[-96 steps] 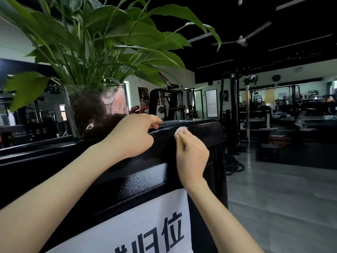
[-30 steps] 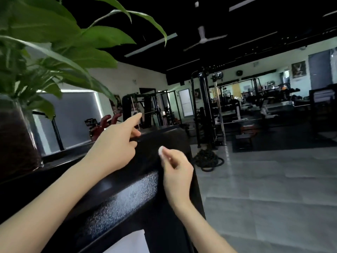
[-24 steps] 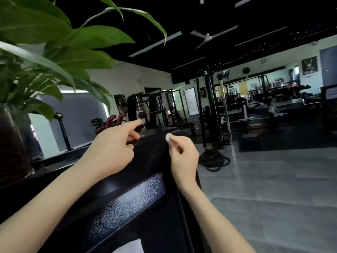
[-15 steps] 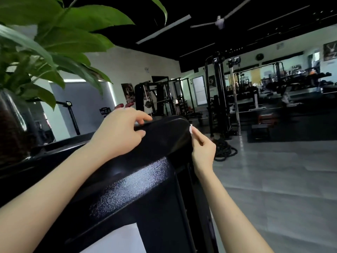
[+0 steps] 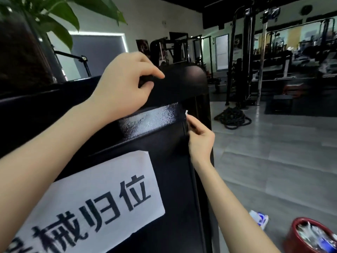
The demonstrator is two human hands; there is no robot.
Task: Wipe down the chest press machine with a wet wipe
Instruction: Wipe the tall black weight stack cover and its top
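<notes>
On the machine (image 5: 175,172), sign (image 5: 91,194) reading 械归位, left fingers (image 5: 153,70) gripping its top, right fingers (image 5: 195,123) pinching wipe (image 5: 186,112)

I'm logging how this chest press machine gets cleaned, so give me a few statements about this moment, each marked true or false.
1. The right hand pinches a small white wet wipe at the right edge of the black metal machine housing. True.
2. The left hand hangs clear of the housing. False: it grips the housing's rounded top.
3. A white paper sign with black characters sits on the housing's front. True.
4. The round red bin on the floor is empty. False: it holds crumpled wrappers.
</notes>
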